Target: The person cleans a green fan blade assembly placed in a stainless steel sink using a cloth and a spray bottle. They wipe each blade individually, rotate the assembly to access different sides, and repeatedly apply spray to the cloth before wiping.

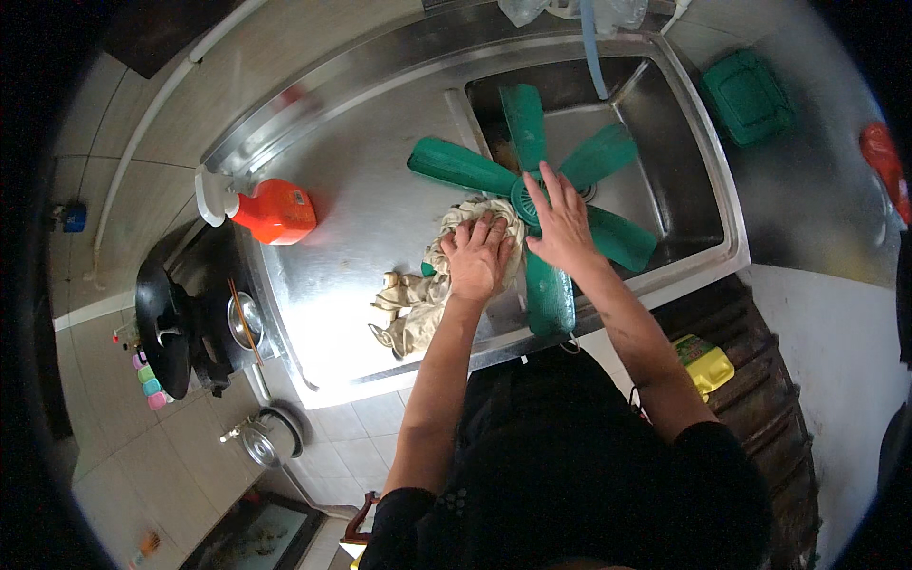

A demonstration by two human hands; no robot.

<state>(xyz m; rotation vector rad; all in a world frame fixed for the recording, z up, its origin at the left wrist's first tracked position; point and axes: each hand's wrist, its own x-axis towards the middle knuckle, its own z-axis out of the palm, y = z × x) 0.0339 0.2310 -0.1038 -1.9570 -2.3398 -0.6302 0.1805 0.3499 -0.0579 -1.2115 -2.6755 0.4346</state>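
A green plastic fan blade assembly (531, 303) with several blades lies partly over the stainless-steel sink basin and partly on the steel drainboard. My right hand (561, 217) rests with spread fingers on and beside its hub. Just left of the hub, my left hand (479, 255) presses on a bunched beige cloth (420, 324), which trails down the drainboard towards the front edge. A bit of something green shows at the cloth's left side. What lies beneath the cloth is hidden.
An orange spray bottle (281, 212) with a white head lies on the drainboard (363, 178) at left. A blue hose (591, 50) hangs into the sink basin (684, 185). A green plastic container (748, 97) stands right of the sink, a black wok (160, 328) at far left.
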